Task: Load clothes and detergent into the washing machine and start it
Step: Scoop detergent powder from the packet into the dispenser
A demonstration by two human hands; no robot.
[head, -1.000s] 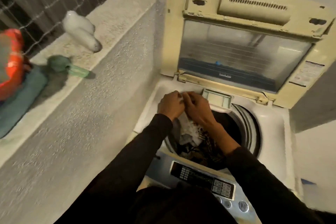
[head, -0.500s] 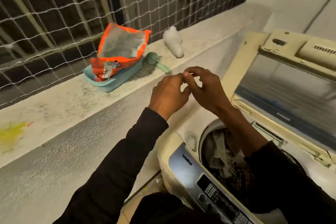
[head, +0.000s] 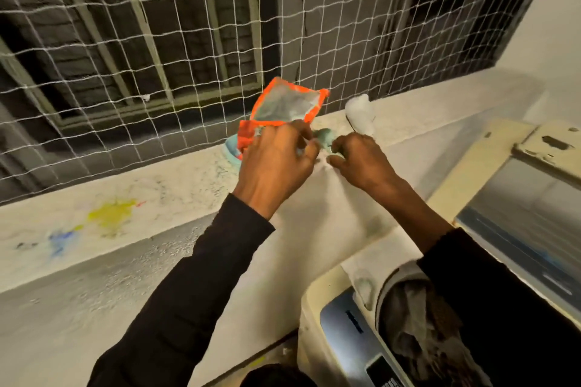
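Observation:
An orange detergent bag (head: pixel 284 104) stands open in a teal tray (head: pixel 232 152) on the ledge. My left hand (head: pixel 276 163) is at the bag's front edge, fingers curled onto it. A green scoop (head: pixel 323 136) lies just right of the bag; only its bowl shows between my hands. My right hand (head: pixel 360 162) curls over where its handle lies, and the grip itself is hidden. At lower right the washing machine (head: pixel 345 333) has its lid (head: pixel 518 217) raised, with clothes (head: pixel 415 327) piled in the drum.
A white lumpy object (head: pixel 361 116) rests on the ledge (head: pixel 132 210) right of the scoop. White netting (head: pixel 157 41) over window bars closes off the far side of the ledge. Yellow and blue stains mark the ledge at the left.
My view swung left from the drum to the ledge. Both hands left the clothes, rose together, and now reach the bag and the scoop.

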